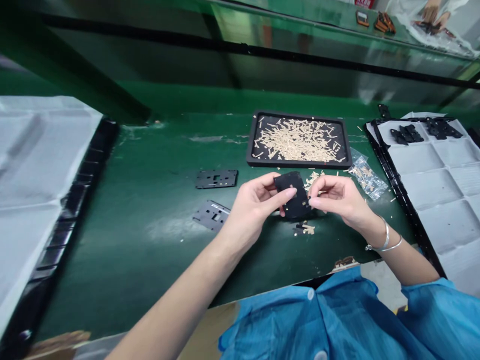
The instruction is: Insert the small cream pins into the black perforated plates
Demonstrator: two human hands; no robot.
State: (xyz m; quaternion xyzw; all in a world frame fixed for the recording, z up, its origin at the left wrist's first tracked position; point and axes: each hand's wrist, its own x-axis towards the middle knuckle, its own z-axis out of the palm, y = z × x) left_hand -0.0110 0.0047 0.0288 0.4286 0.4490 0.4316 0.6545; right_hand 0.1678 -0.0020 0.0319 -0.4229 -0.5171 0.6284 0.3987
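A thin black plastic plate (pixel 296 202) is gripped in my left hand (pixel 255 202), with the thumb lying over its face. Small tan spots show on that face. At the plate's right edge, the fingers of my right hand (pixel 339 197) are pinched together; what they hold, if anything, is too small to make out. Loose small tan pieces (pixel 312 181) lie just behind the hands, and a little group of tan and black bits (pixel 305 229) lies below the plate. Two similar plates rest to the left on the table, a black one (pixel 216 179) and a greyer-looking one (pixel 212 215).
Behind my hands, a black tray (pixel 250 150) holds many tan strips. Beside it lies a clear plastic bag (pixel 369 175) with small pieces. White compartment trays flank the green table, the right one (pixel 431 160) bearing black parts (pixel 407 134). Another person's hands (pixel 435 15) work beyond the ledge.
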